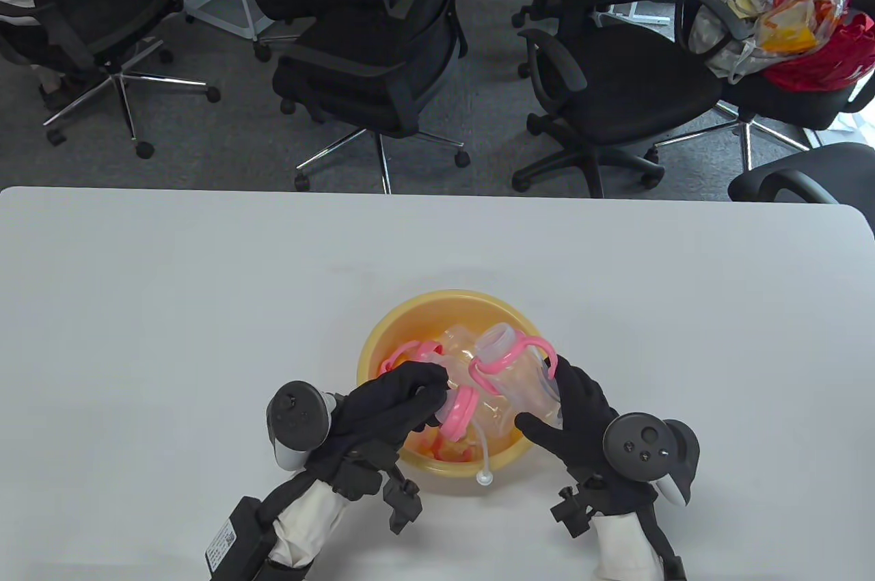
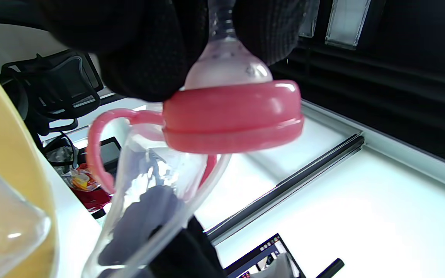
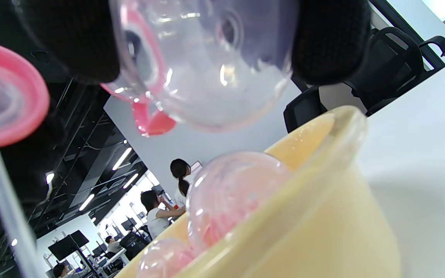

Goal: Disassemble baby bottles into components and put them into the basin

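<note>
Table view shows several parts already in the basin (image 1: 383, 335) between both hands; left hand (image 1: 389, 403) grips the pink cap (image 1: 456, 411), right hand (image 1: 574, 413) grips the bottle body (image 1: 509, 379); both undropped.

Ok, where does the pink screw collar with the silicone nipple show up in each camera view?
Table view: the pink screw collar is low centre over the yellow plastic basin, held by the left hand.
Left wrist view: the collar is upper centre, below the gloved fingers.
Right wrist view: the collar is at the left edge, seen from below.
Shared landmark: the basin.
</note>
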